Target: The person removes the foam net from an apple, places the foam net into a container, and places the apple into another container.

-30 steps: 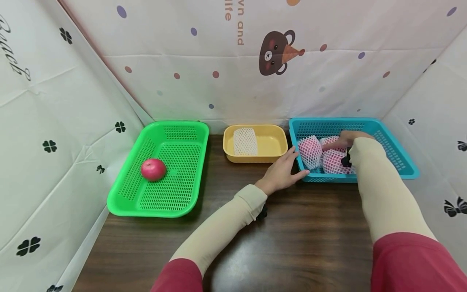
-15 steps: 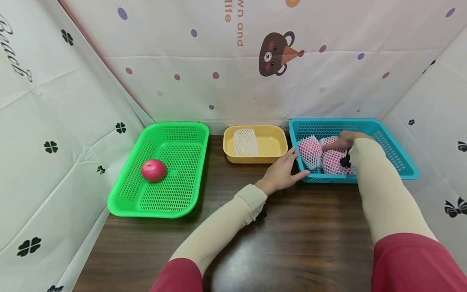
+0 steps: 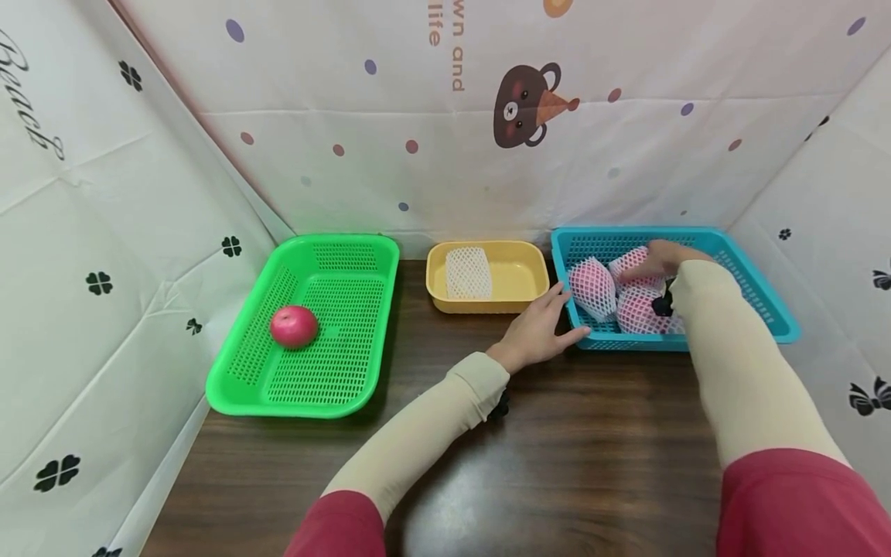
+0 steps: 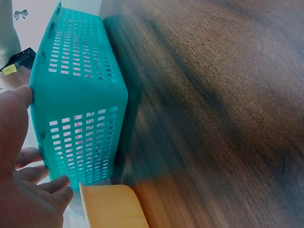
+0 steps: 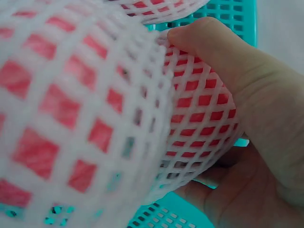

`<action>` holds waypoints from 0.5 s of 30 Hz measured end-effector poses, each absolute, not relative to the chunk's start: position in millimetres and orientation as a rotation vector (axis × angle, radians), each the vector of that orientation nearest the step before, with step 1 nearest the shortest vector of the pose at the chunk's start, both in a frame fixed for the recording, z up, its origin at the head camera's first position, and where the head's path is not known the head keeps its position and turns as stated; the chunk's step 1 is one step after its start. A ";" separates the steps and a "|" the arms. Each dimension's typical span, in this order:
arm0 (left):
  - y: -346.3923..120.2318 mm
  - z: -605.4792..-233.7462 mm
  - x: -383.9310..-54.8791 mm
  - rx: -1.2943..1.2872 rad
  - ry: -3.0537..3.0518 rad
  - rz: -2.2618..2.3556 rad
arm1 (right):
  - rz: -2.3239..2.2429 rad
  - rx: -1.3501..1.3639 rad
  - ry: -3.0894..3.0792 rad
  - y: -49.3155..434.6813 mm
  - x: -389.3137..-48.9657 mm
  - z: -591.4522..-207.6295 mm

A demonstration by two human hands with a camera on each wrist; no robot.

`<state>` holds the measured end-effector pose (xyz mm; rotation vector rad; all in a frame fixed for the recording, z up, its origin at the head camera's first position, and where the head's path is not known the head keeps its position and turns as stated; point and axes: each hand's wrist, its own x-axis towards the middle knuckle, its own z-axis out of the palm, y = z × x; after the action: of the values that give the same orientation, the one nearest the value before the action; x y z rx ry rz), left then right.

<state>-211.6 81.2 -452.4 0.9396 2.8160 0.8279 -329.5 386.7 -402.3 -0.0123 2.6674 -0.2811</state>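
Note:
My right hand (image 3: pixel 657 261) is inside the blue basket (image 3: pixel 755 290) and grips an apple in a white foam net (image 3: pixel 629 263). Its thumb lies over the net in the right wrist view, with the other fingers round the underside (image 5: pixel 202 104). A second netted apple (image 3: pixel 592 286) sits at the basket's left, and a third (image 3: pixel 640 311) lies in front of the gripped one, large in the right wrist view. My left hand (image 3: pixel 534 326) touches the basket's near left corner, thumb on the front rim and loosely extended fingers along the left side (image 4: pixel 33 180).
A yellow tray (image 3: pixel 522 275) with a flattened white foam net (image 3: pixel 468 272) stands left of the blue basket. Further left is a green basket (image 3: pixel 327 371) with a bare red apple (image 3: pixel 294 326). Patterned cloth walls (image 3: pixel 445 178) enclose the wooden table (image 3: pixel 557 464).
My right hand has moved slightly toward the back of the blue basket, and the netted apple in it has shifted up and tilted. The left hand stays at the basket's corner.

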 end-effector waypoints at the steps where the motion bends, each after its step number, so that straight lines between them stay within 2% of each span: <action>1: 81.3 -452.5 -211.6 0.940 2.817 0.825 | -0.297 -0.001 2.665 386.9 -329.8 -400.7; 15: 79.3 -452.5 -211.0 0.965 2.833 0.811 | -0.417 -0.077 2.723 392.1 -328.4 -375.2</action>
<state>-211.0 79.3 -452.5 0.9653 2.8329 0.8115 -328.4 392.1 -375.2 -0.0774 2.7228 -0.4173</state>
